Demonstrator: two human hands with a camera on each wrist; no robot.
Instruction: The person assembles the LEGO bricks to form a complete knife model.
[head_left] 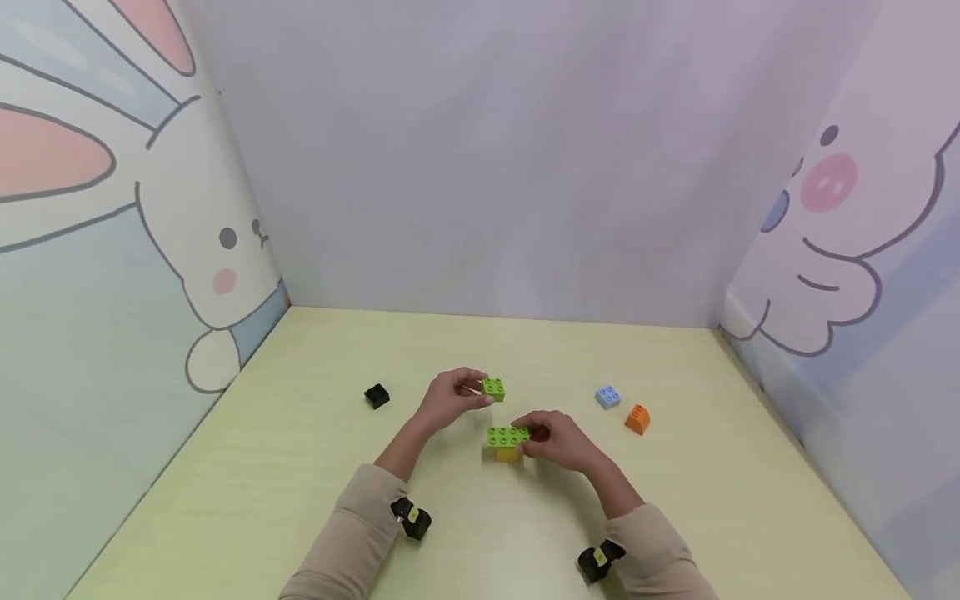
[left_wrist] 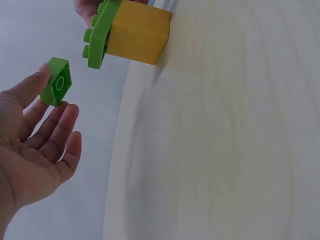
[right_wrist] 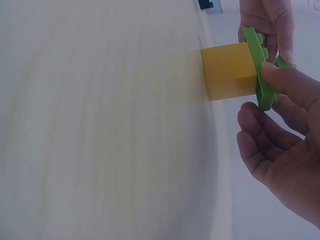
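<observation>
My left hand [head_left: 450, 398] pinches a small green building brick [head_left: 493, 388] between thumb and fingers, raised above the table. Its hollow underside with a round tube shows in the left wrist view. Below and nearer stands a yellow block [head_left: 507, 455] with a longer green brick [head_left: 504, 436] across its top, studs up, overhanging the yellow at the sides. My right hand [head_left: 558, 440] pinches the right end of that long green brick [right_wrist: 258, 65] with thumb and fingers. In the right wrist view the yellow block [right_wrist: 229, 71] rests on the table, and the small brick is partly hidden behind the right thumb.
A black brick [head_left: 377, 396] lies on the table to the left. A light blue brick [head_left: 608, 397] and an orange brick with a curved side [head_left: 637, 419] lie to the right. Walls with cartoon animals enclose the pale wooden table [head_left: 300, 433] at the back and sides.
</observation>
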